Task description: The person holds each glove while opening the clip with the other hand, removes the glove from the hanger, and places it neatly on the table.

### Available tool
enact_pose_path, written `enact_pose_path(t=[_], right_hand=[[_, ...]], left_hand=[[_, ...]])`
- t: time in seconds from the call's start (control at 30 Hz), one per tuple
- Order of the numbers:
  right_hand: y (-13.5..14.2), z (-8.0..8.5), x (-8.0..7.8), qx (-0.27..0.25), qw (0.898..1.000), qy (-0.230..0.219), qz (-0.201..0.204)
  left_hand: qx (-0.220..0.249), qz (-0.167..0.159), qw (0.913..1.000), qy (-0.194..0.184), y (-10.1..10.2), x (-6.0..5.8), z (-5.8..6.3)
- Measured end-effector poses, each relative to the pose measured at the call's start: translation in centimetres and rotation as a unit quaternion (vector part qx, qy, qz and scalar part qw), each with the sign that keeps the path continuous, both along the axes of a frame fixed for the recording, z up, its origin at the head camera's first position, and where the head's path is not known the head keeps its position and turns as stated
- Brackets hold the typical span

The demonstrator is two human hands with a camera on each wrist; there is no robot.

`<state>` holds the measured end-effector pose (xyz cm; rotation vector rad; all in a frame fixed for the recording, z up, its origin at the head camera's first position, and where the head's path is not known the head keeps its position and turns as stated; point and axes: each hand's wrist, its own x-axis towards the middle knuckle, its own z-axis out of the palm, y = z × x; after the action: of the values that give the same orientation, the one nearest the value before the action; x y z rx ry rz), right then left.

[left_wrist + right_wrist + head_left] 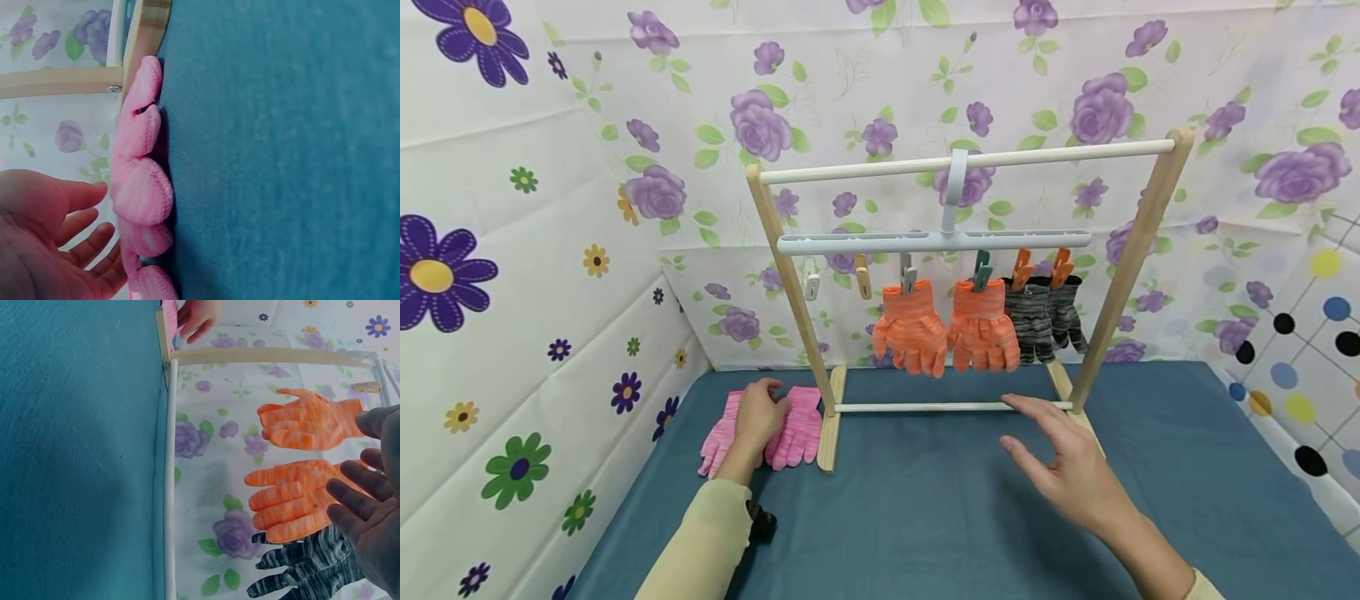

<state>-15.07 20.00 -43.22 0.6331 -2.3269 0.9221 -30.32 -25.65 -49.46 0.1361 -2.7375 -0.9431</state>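
Two pink knit gloves lie flat on the table at the left, the right one [800,432] beside the rack's foot, the left one [718,442] partly behind my forearm. Over them is my left hand [762,414], fingers loosely bent; in the left wrist view nothing is pinched between thumb and fingers, and the lower fingertips are close to the pink knit [142,190]. My right hand [1067,467] hovers over the table at the right, fingers extended, holding nothing. Two orange gloves [912,329] and two grey-black gloves [1030,321] hang by clips from a white hanger [865,243].
The hanger hooks over the top bar [1060,156] of a wooden rack [1131,250]. A white clip [811,281] and a tan clip [862,279] hang without gloves at its left end. A low white rod [917,407] joins the rack's feet. Flowered cloth walls [865,83] enclose the blue table [910,517].
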Motion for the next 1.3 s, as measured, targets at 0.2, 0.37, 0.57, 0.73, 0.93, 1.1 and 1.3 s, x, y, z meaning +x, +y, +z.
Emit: enact_pose_path(t=[0.2, 0.37, 0.57, 0.73, 0.93, 1.1, 1.3], right_hand=[[0.3, 0.1, -0.2, -0.003, 1.000, -0.002, -0.001], [0.4, 0.2, -0.2, -0.006, 1.000, 0.007, -0.005], [0.6, 0.3, -0.3, -0.009, 1.000, 0.002, -0.008], [0.7, 0.4, -0.4, -0.008, 1.000, 0.007, -0.010], [0.9, 0.6, -0.5, -0.007, 1.000, 0.010, -0.011], [1.1, 0.8, -0.6, -0.009, 1.000, 0.009, -0.015], [1.1, 1.2, -0.8, -0.011, 1.000, 0.019, -0.013]], left_hand=[[0.010, 0.008, 0.9999, 0.002, 0.2, 0.5, 0.9], [0.024, 0.007, 0.9993, 0.026, 0.2, 1.3, 1.7], [0.040, 0.010, 0.9986, 0.032, 0.1, 2.0, 2.4], [0.059, 0.010, 0.9976, 0.035, 0.0, 2.7, 3.0], [0.079, 0.008, 0.9952, 0.057, 0.0, 3.6, 3.9], [0.092, 0.009, 0.9932, 0.072, 0.4, 4.3, 4.8], [0.108, 0.003, 0.9893, 0.098, 1.2, 5.3, 5.9]])
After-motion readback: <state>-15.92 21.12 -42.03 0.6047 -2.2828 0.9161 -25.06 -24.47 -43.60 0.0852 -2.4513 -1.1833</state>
